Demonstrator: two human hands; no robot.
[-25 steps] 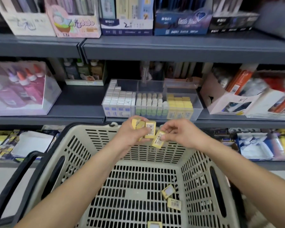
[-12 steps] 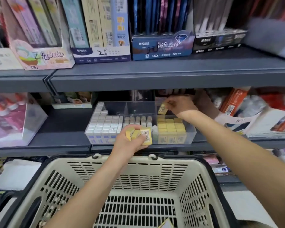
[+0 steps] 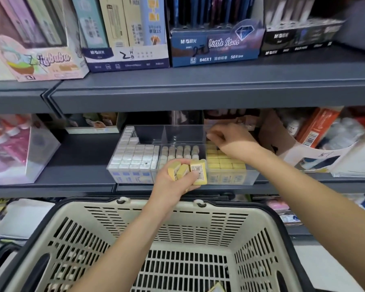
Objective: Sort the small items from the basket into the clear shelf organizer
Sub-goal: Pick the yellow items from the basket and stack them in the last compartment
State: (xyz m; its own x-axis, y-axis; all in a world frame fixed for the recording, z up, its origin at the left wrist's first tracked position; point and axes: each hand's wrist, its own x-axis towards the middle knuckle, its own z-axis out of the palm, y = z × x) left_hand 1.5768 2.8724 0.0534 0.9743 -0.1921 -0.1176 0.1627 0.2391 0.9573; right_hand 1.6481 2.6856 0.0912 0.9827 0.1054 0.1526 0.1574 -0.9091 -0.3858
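Note:
A clear shelf organizer stands on the middle shelf, with white boxes in its left part, pale round items in the middle and yellow boxes on the right. My left hand grips up to three small yellow boxes in front of the organizer, above the basket. My right hand reaches into the rear of the yellow compartment, fingers curled downward; whatever they hold is hidden. The beige basket with a black rim fills the foreground, and one yellow box lies at its bottom edge.
The grey upper shelf overhangs the organizer and carries display cartons of pens. A clear bin of glue bottles stands at left. An open white carton with orange packs sits right of the organizer.
My right hand carried a yellow box from the basket up to the rear of the yellow compartment and has sunk lower there. My left hand rose with its boxes towards the organizer.

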